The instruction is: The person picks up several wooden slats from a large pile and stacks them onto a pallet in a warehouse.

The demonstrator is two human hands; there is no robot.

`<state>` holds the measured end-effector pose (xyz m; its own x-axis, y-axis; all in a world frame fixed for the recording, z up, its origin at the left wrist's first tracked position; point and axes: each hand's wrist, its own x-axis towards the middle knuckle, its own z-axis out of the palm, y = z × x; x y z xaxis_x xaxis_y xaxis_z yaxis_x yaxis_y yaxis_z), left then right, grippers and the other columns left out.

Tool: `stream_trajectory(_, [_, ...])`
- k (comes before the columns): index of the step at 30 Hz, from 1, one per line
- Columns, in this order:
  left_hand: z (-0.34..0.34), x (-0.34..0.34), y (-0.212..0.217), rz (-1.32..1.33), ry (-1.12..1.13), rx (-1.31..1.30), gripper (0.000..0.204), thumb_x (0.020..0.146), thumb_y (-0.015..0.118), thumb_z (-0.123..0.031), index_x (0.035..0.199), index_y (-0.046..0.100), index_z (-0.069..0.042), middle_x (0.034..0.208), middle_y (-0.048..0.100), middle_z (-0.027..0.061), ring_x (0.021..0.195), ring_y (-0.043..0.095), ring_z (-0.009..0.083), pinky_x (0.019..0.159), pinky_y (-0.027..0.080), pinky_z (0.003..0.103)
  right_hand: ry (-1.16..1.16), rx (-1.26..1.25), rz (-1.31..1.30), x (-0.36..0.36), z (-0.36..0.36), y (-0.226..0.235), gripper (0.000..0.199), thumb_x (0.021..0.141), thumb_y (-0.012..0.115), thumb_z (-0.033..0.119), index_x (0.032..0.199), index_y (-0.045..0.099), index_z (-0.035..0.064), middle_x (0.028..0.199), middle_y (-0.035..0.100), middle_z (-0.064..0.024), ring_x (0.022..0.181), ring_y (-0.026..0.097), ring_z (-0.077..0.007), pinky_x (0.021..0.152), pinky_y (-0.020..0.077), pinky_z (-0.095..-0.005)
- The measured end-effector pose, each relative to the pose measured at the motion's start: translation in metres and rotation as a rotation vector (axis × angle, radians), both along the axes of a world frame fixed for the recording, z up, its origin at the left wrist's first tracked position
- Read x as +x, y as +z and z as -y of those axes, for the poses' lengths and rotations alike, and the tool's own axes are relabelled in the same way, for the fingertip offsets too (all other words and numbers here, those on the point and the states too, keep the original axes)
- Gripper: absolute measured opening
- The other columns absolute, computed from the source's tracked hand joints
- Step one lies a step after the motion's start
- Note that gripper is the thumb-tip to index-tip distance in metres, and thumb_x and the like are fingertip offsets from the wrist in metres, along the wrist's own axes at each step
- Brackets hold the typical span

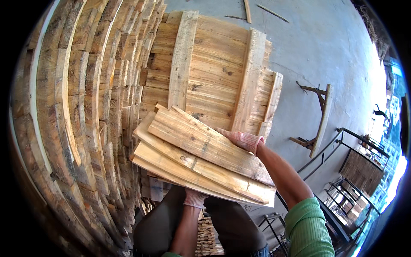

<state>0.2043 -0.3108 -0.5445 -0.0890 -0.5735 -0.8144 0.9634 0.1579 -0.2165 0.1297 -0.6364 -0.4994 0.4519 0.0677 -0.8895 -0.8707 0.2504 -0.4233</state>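
Observation:
A loose stack of several wooden boards (pixel 205 145) is held tilted in front of my body, its boards fanned out unevenly. My right hand (pixel 242 139), in a pinkish knit glove, is closed over the far long edge. From the near side, my left hand (pixel 195 198), gloved too, reaches under the stack and holds it; its fingers are hidden by the wood. Just beyond lies a larger layer of planks (pixel 214 68), with two crosswise battens (pixel 183 60) on top. The held boards overlap its near part in view.
A tall wall of stacked boards (pixel 81 85) runs along my left, some ends sticking out. At right, a wooden frame (pixel 322 120) lies on the grey floor (pixel 308 47), near black metal racks (pixel 338 158). Loose sticks (pixel 273 13) lie at the far side. More stacked wood (pixel 207 237) shows below me.

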Motion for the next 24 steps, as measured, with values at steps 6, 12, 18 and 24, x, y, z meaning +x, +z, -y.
stream_trajectory(6, [0.007, -0.013, 0.110, 0.150, -0.309, 0.071, 0.081, 0.097, 0.037, -0.069, 0.150, 0.035, -0.009, 0.147, 0.045, 0.0179, 0.130, 0.052, 0.0352, 0.099, 0.054, 0.053, -0.158, -0.262, 0.138, -0.078, -0.021, 0.088, 0.068, 0.108, 0.026, 0.055, 0.154, 0.040, 0.0076, 0.152, 0.051, -0.0119, 0.140, 0.046, -0.0218, 0.119, 0.0297, -0.0325])
stream_trajectory(12, [0.009, -0.013, 0.236, -0.062, -0.339, 0.030, 0.077, 0.096, 0.039, -0.067, 0.147, 0.041, -0.010, 0.145, 0.049, 0.0172, 0.129, 0.052, 0.0360, 0.101, 0.050, 0.055, -0.736, 0.135, -0.086, -0.133, -0.039, 0.227, 0.054, 0.104, 0.052, 0.048, 0.141, 0.059, 0.0092, 0.131, 0.066, -0.0035, 0.120, 0.058, -0.0132, 0.107, 0.0433, -0.0295])
stream_trajectory(18, [0.023, -0.020, 0.384, 0.019, -0.609, 0.004, 0.079, 0.094, 0.042, -0.068, 0.150, 0.042, -0.012, 0.152, 0.046, 0.0145, 0.137, 0.046, 0.0379, 0.112, 0.041, 0.058, -0.801, 0.125, 0.038, -0.202, -0.080, 0.339, 0.058, 0.106, 0.046, 0.048, 0.150, 0.049, 0.0103, 0.142, 0.058, -0.0030, 0.125, 0.055, -0.0115, 0.108, 0.0434, -0.0306])
stream_trajectory(24, [0.058, -0.026, 0.499, 0.003, -0.721, -0.023, 0.074, 0.096, 0.039, -0.065, 0.149, 0.043, -0.014, 0.152, 0.047, 0.0125, 0.137, 0.046, 0.0359, 0.114, 0.040, 0.055, -0.855, -0.009, -0.088, -0.226, -0.076, 0.493, 0.056, 0.106, 0.043, 0.049, 0.148, 0.051, 0.0117, 0.138, 0.061, -0.0033, 0.120, 0.059, -0.0132, 0.105, 0.0467, -0.0329])
